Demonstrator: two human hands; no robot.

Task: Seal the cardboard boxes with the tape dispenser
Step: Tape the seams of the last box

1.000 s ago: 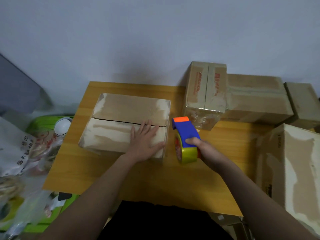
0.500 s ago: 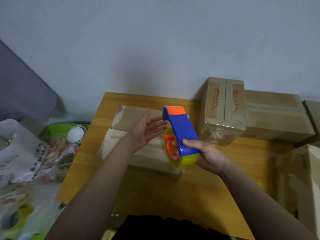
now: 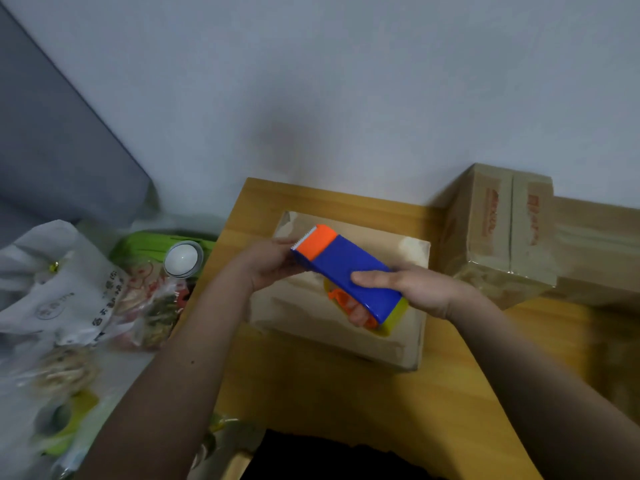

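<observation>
— Gripping the dispenser (image 3: 349, 271) with our right hand (image 3: 412, 289), thumb laid across the blue shell and fingers curled under through the roll's orange hub. Our left hand (image 3: 266, 268) is at the orange toothed end; its fingertips are hidden behind it, so we can't tell whether they pinch the tape's end or only reach for it.

— And the box (image 3: 332, 327)?

— Right below the tool, flat on the table (image 3: 311, 403), not touching it. Its flaps look closed; the tool covers most of the seam.

— What would we do to get this step right?

— Our judgement: find the loose end of the tape, draw a short tail past the teeth, then set it over the box's far edge before running along the seam. Keep fingers clear of the serrated blade.

— Materials?

— From the one head view: the shell is smooth hard plastic, a long curved block, blue with an orange tip and a yellow roll showing at its lower end. The box is dull brown cardboard, scuffed pale in patches, low and rectangular. Other boxes (image 3: 502, 230) at right look glossy with tape. The table is warm wood, smooth.
</observation>
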